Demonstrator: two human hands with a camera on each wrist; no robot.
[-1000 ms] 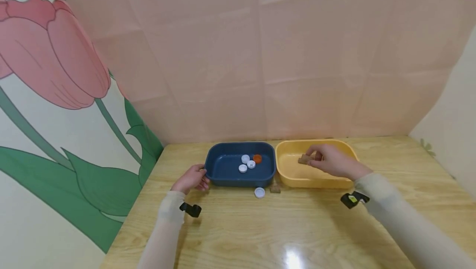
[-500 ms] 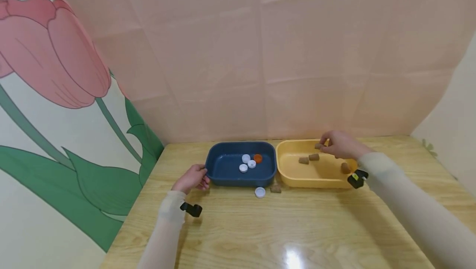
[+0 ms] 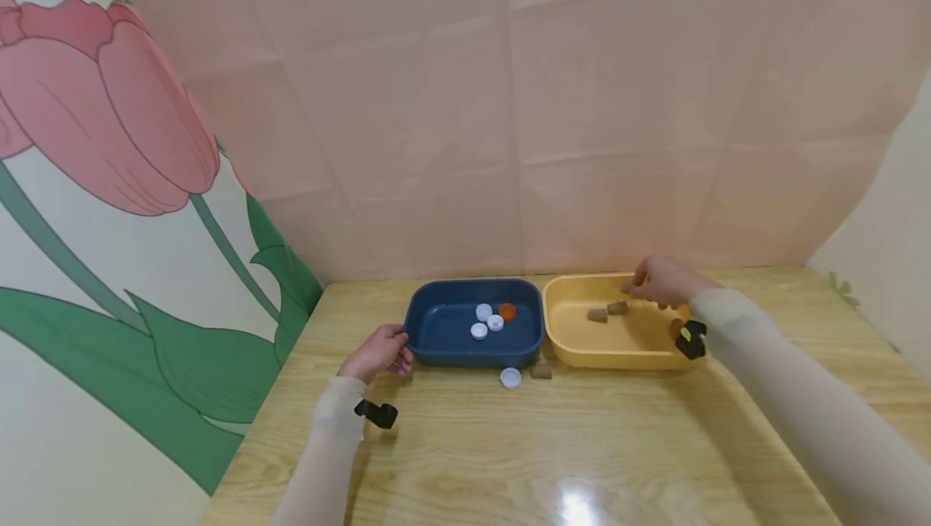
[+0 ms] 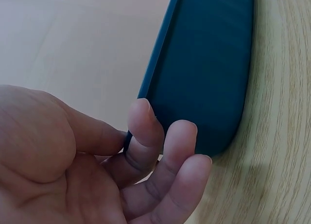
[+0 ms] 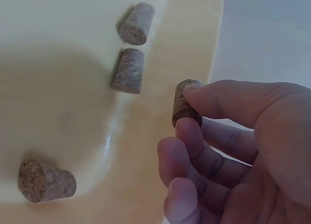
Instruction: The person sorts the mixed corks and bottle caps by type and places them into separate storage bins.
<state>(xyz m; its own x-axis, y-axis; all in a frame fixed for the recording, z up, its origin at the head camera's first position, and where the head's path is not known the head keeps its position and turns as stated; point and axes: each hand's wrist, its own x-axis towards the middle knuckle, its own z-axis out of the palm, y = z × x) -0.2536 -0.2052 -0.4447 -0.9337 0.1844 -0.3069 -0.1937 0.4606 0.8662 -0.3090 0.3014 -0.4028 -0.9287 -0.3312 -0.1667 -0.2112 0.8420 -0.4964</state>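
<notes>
With my left hand (image 3: pixel 376 354) I grip the left end of a dark blue tray (image 4: pixel 204 63), thumb and index finger pinching its rim. Over the back right of a yellow tray (image 3: pixel 582 355), my right hand (image 3: pixel 667 282) pinches a tapered cork stopper (image 5: pixel 182 103) between thumb and fingertips. Two more cork stoppers (image 5: pixel 128 71) lie close together on the yellow tray's floor. Another stopper (image 5: pixel 47 181) lies near its right end, partly behind the wrist camera in the head view. Several white bottle caps (image 3: pixel 483 312) and an orange cap (image 3: pixel 507 312) are in the blue tray.
On the wooden table (image 3: pixel 465 453), a white cap (image 3: pixel 511 379) lies in front of the blue tray. Beside it is a cork stopper (image 3: pixel 541 371), near where the trays meet. A pink sheet (image 3: pixel 509 130) hangs behind the trays; a painted wall (image 3: pixel 145 284) stands left.
My right hand has moved right and toward the back of the yellow tray, uncovering two cork stoppers; a stopper now shows between its fingertips. The left hand stays on the blue rim.
</notes>
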